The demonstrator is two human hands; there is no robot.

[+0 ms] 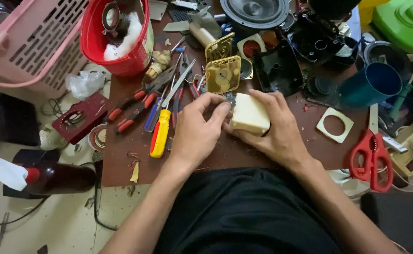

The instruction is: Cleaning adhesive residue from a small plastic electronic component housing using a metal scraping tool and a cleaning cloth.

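Cream plastic block [249, 114] gripped in right hand [274, 129]; left hand [198, 128] pinches small part, seemingly metal, at block's edge.

Cream plastic block [249, 114], perhaps a casing, on brown tabletop.

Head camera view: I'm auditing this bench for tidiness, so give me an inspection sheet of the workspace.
Surface: brown table, scuffed, littered with scraps.
Job's things: cream block held in both hands, small dark part at its left edge.
Clutter: yellow-handled screwdriver, red-handled pliers, red scissors, red bucket, speaker cone, blue cup.
Grippers: left hand pinches at the block; right hand cradles it.
Cables: black cable on the floor.
Surroundings: pink basket, spray bottle.
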